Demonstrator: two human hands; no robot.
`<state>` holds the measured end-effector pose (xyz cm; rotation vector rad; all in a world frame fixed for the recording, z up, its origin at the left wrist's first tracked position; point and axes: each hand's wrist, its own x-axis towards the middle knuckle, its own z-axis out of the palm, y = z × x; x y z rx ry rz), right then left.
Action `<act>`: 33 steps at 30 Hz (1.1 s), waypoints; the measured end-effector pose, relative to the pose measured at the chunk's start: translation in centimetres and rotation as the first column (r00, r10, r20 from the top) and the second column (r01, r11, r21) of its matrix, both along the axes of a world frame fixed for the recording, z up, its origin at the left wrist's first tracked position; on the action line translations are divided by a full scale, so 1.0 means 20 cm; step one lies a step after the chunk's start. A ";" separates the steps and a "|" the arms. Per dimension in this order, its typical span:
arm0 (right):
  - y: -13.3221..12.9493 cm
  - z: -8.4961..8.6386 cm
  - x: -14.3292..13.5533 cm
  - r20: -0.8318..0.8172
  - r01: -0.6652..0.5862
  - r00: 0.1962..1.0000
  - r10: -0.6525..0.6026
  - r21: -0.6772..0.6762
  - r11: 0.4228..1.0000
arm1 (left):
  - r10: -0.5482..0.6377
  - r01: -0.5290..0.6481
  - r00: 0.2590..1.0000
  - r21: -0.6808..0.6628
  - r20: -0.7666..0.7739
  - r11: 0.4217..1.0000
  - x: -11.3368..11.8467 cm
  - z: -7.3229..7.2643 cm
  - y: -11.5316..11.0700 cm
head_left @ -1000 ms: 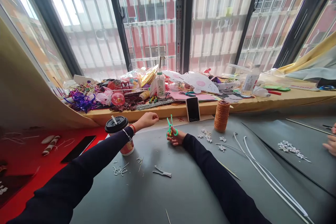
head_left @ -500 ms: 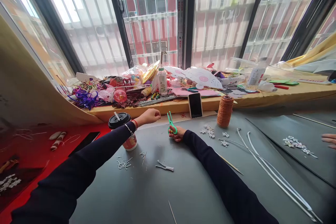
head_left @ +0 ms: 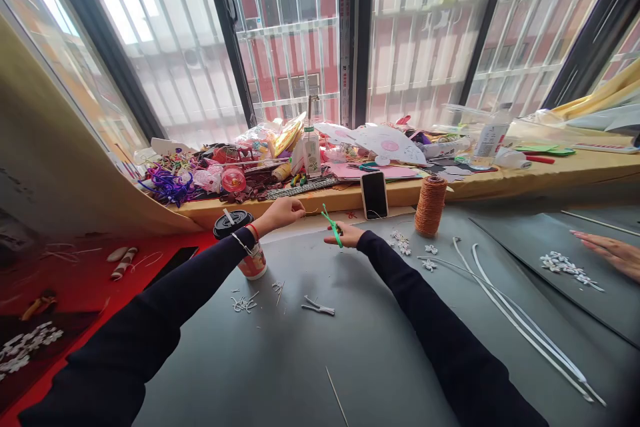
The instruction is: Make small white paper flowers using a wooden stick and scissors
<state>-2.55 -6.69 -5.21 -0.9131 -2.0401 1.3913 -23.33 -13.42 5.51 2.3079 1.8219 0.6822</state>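
Observation:
My left hand (head_left: pixel 284 212) is pinched closed on a thin brownish thread (head_left: pixel 314 212), which runs right towards the scissors' tips. My right hand (head_left: pixel 346 235) grips green scissors (head_left: pixel 332 223) by the handles, blades pointing up and away from me. Right of that hand, a spool of orange-brown twine (head_left: pixel 431 207) stands upright. Small white flower shapes (head_left: pixel 400 242) lie nearer to it. On the grey table below my hands rest a grey-white looped cord piece (head_left: pixel 319 307) and a bundle of short white cord bits (head_left: pixel 244 304).
A lidded drink cup (head_left: pixel 254 263) stands beside my left wrist. A phone (head_left: pixel 374 195) leans against the cluttered window ledge (head_left: pixel 400 193). Long white cords (head_left: pixel 520 307) stretch across the right side. Another person's hand (head_left: pixel 610 253) is near more white flowers (head_left: pixel 567 267).
My left hand has dropped slightly, and a thread now shows at its fingertips. The scissors have tilted and turned in my right hand. The other person's hand has reached further in.

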 end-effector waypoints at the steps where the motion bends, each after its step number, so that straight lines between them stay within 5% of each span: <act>1: 0.00 0.03 0.04 0.078 0.018 0.997 -0.024 0.071 0.997 | 0.002 -0.002 0.999 -0.002 0.039 1.000 -0.01 0.00 -0.02; 5: -0.02 0.09 0.17 0.327 0.019 0.940 -0.102 0.248 0.969 | 0.028 -0.021 0.971 -0.033 0.236 0.999 -0.02 -0.09 -0.15; 9: -0.10 0.08 0.17 0.376 0.052 0.908 -0.187 0.340 0.939 | 0.078 -0.042 0.886 -0.088 0.457 0.995 0.05 -0.29 -0.32; 12: -0.22 0.05 0.11 0.289 0.075 0.936 -0.199 0.390 0.918 | 0.122 -0.047 0.804 -0.143 0.582 0.989 0.13 -0.44 -0.44; 15: -0.38 -0.02 0.03 0.147 0.013 0.987 -0.070 0.360 0.933 | 0.130 -0.012 0.744 -0.181 0.655 0.983 0.20 -0.53 -0.52; 18: -0.53 -0.09 -0.03 -0.256 0.042 0.967 0.010 0.198 0.979 | 0.107 0.050 0.713 -0.203 0.693 0.978 0.26 -0.57 -0.55; 22: -0.63 -0.13 0.00 -0.425 0.102 0.903 -0.065 0.066 0.993 | -0.030 0.193 0.765 -0.186 0.643 0.963 0.31 -0.60 -0.57; 27: -0.66 -0.14 0.11 -0.418 0.156 0.878 -0.233 -0.210 0.965 | -0.361 0.388 0.890 -0.048 0.278 0.920 0.27 -0.64 -0.62; 33: -0.66 -0.17 0.14 -0.359 0.245 0.864 -0.355 -0.317 0.916 | -0.334 0.341 0.913 0.013 0.235 0.940 0.25 -0.67 -0.66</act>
